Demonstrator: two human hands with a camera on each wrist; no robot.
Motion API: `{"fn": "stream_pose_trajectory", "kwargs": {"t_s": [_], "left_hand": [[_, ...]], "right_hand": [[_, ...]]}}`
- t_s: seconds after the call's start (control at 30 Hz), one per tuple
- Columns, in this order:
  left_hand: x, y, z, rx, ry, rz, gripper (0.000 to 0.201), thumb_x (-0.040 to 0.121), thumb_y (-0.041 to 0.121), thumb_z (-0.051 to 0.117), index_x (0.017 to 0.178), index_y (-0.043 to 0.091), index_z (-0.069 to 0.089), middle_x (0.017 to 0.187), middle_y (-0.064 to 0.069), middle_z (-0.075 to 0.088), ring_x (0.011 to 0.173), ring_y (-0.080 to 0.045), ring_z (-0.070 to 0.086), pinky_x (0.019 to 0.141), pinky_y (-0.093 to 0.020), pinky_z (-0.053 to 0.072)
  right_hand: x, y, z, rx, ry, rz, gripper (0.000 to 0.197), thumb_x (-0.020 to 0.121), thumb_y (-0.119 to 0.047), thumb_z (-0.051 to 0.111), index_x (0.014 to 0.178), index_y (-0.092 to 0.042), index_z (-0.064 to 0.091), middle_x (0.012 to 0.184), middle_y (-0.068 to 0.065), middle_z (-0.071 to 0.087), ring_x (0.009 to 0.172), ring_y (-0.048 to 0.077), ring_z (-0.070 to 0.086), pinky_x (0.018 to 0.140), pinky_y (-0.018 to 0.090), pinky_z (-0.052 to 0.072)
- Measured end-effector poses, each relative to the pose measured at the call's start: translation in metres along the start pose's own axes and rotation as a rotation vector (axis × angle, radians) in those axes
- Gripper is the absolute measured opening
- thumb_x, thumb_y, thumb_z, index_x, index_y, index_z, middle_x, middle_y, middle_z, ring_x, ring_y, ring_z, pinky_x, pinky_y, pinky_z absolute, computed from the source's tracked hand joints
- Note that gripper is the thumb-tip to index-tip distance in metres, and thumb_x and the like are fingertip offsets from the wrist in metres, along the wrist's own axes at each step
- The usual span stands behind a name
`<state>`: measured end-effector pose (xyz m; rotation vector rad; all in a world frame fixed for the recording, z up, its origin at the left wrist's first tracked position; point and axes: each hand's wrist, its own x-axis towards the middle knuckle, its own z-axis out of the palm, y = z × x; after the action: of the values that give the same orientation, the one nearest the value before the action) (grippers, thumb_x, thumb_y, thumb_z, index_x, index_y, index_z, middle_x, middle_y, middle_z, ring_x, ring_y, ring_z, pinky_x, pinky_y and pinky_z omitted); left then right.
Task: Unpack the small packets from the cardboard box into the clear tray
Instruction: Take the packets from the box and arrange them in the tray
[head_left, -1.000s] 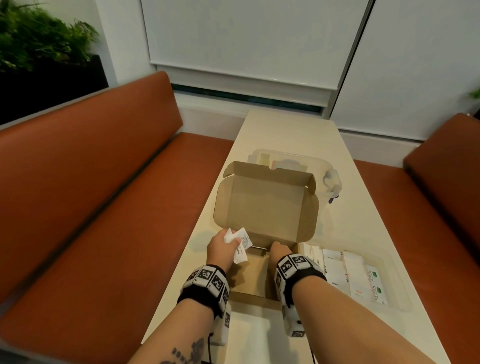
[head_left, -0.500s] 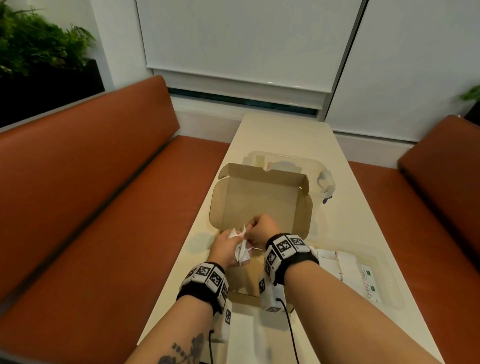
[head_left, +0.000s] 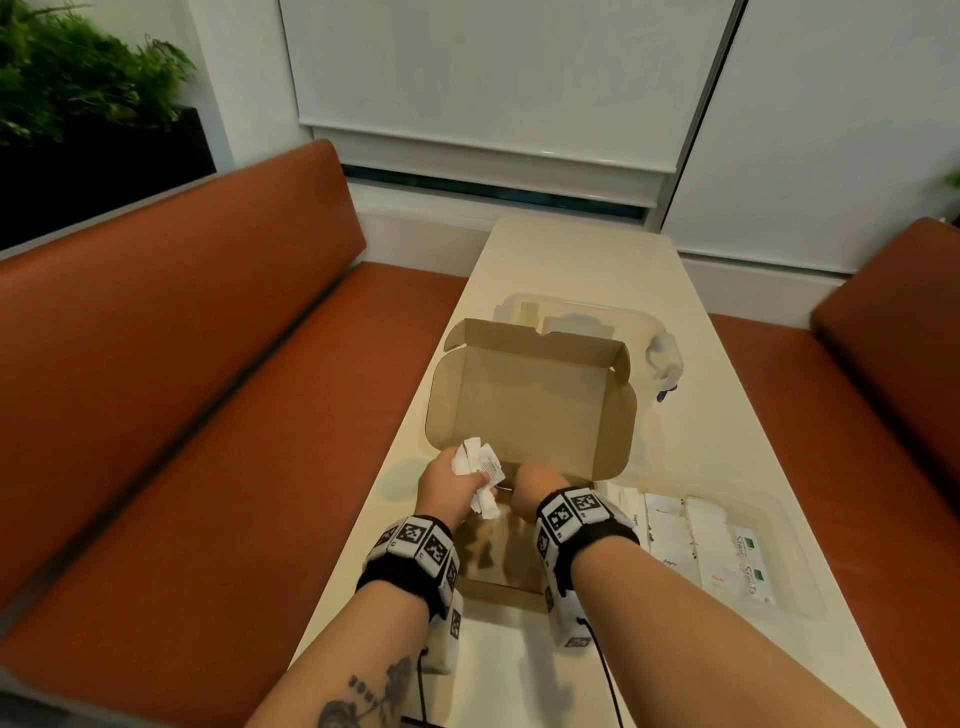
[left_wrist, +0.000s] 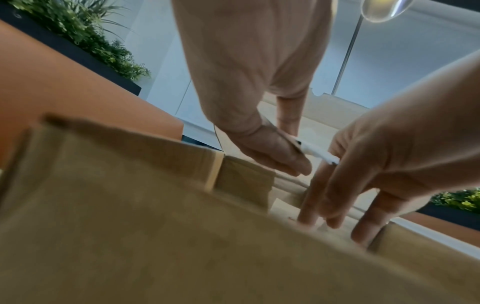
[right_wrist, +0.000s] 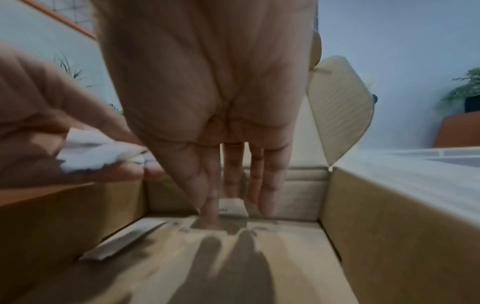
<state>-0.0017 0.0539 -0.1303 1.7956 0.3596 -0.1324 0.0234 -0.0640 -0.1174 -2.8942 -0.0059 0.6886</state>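
Left hand (head_left: 451, 480) curled round a bunch of white packets (head_left: 480, 470), held just above the near-left edge of the box (head_left: 524, 410). Right hand (head_left: 535, 480) down inside the box, fingers (right_wrist: 265, 197) straight and spread, tips touching one packet (right_wrist: 232, 207) standing against the far wall; nothing gripped yet. Second loose packet (right_wrist: 124, 239) lying flat on the box floor by the left wall.

Packets judged light, thin and limp, likely slippery paper sachets; liable to fan out or slip from a full fist. Best taken by pinching an edge or the middle between thumb and fingertips; the flat one probably needs sliding to the wall or a nail under its edge.

Tray (head_left: 795, 545) on the table (head_left: 587, 270) just right of the box, already holding rows of packets (head_left: 696, 545). Box lid (head_left: 530, 364) standing open at the far side. Right wall of the box between hands and tray: carry must clear it. Second clear container (head_left: 582, 317) beyond the lid, contents indistinct. Orange benches (head_left: 208, 415) either side; plant (head_left: 78, 78) far left.
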Motion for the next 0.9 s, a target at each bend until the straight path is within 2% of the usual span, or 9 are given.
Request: {"fn": "stream_pose_trajectory", "kwargs": {"t_s": [0.1, 0.2, 0.3, 0.37, 0.47, 0.53, 0.67, 0.77, 0.9], "left_hand": [[0.002, -0.002, 0.0, -0.01, -0.008, -0.004, 0.031, 0.083, 0.004, 0.064, 0.113, 0.011, 0.057, 0.111, -0.013, 0.066, 0.099, -0.034, 0.064, 0.086, -0.052, 0.053], [0.003, -0.006, -0.001, -0.035, -0.013, -0.009, 0.029, 0.085, 0.002, 0.061, 0.111, 0.012, 0.055, 0.113, -0.015, 0.065, 0.101, -0.035, 0.065, 0.088, -0.054, 0.051], [0.004, -0.01, -0.002, -0.056, 0.002, -0.01, 0.031, 0.085, -0.001, 0.059, 0.113, 0.011, 0.055, 0.113, -0.016, 0.065, 0.099, -0.035, 0.065, 0.086, -0.052, 0.053], [0.003, -0.01, -0.002, -0.069, 0.005, -0.01, 0.03, 0.085, -0.001, 0.058, 0.111, 0.013, 0.055, 0.113, -0.016, 0.065, 0.096, -0.034, 0.067, 0.081, -0.046, 0.055], [0.003, -0.008, 0.0, -0.058, 0.01, -0.009, 0.03, 0.086, 0.0, 0.059, 0.113, 0.012, 0.054, 0.113, -0.015, 0.065, 0.099, -0.035, 0.065, 0.082, -0.05, 0.055], [0.002, -0.005, 0.001, -0.049, 0.015, -0.007, 0.031, 0.086, 0.002, 0.06, 0.114, 0.012, 0.054, 0.113, -0.015, 0.065, 0.101, -0.035, 0.064, 0.085, -0.053, 0.053], [0.001, -0.003, 0.001, -0.035, 0.04, 0.0, 0.031, 0.085, 0.002, 0.059, 0.115, 0.008, 0.056, 0.111, -0.015, 0.064, 0.102, -0.035, 0.061, 0.087, -0.052, 0.051], [0.001, -0.006, 0.001, -0.061, 0.044, -0.011, 0.03, 0.085, 0.002, 0.057, 0.114, 0.009, 0.055, 0.111, -0.016, 0.064, 0.101, -0.036, 0.062, 0.087, -0.052, 0.051], [0.005, -0.008, 0.006, -0.185, 0.036, -0.066, 0.027, 0.093, 0.004, 0.05, 0.119, 0.007, 0.052, 0.12, -0.021, 0.058, 0.109, -0.04, 0.058, 0.093, -0.055, 0.048]], "right_hand": [[-0.001, 0.001, 0.006, -0.044, 0.004, 0.002, 0.029, 0.094, -0.008, 0.046, 0.12, -0.002, 0.058, 0.124, 0.013, 0.06, 0.114, 0.026, 0.058, 0.092, 0.031, 0.047], [0.0, 0.004, 0.004, -0.003, 0.066, 0.005, 0.028, 0.095, -0.007, 0.044, 0.119, -0.001, 0.058, 0.123, 0.014, 0.06, 0.113, 0.027, 0.058, 0.092, 0.031, 0.047], [0.0, 0.008, -0.002, 0.135, 0.19, 0.007, 0.025, 0.094, -0.007, 0.047, 0.113, -0.003, 0.064, 0.116, 0.013, 0.065, 0.107, 0.026, 0.061, 0.091, 0.03, 0.05], [-0.001, 0.008, -0.006, 0.252, 0.257, -0.02, 0.024, 0.092, -0.003, 0.048, 0.103, -0.004, 0.068, 0.108, 0.013, 0.068, 0.099, 0.025, 0.063, 0.088, 0.03, 0.051], [-0.005, 0.002, -0.01, 0.385, 0.31, -0.034, 0.021, 0.087, 0.001, 0.047, 0.091, -0.011, 0.064, 0.1, 0.012, 0.067, 0.085, 0.023, 0.06, 0.073, 0.029, 0.05], [-0.006, -0.001, -0.01, 0.495, 0.342, -0.025, 0.017, 0.085, 0.0, 0.046, 0.088, -0.014, 0.055, 0.094, 0.009, 0.064, 0.08, 0.022, 0.055, 0.065, 0.026, 0.042], [-0.007, -0.005, -0.016, 0.698, 0.375, -0.017, 0.018, 0.085, 0.0, 0.043, 0.093, -0.009, 0.056, 0.091, 0.009, 0.06, 0.081, 0.021, 0.053, 0.068, 0.027, 0.04], [-0.007, -0.005, -0.019, 0.782, 0.385, -0.032, 0.017, 0.083, 0.002, 0.045, 0.086, -0.012, 0.054, 0.081, 0.004, 0.056, 0.08, 0.021, 0.053, 0.068, 0.028, 0.041], [-0.009, -0.007, -0.017, 0.781, 0.348, -0.045, 0.023, 0.083, 0.004, 0.046, 0.076, -0.016, 0.054, 0.071, -0.003, 0.052, 0.081, 0.021, 0.056, 0.072, 0.032, 0.047]]}}
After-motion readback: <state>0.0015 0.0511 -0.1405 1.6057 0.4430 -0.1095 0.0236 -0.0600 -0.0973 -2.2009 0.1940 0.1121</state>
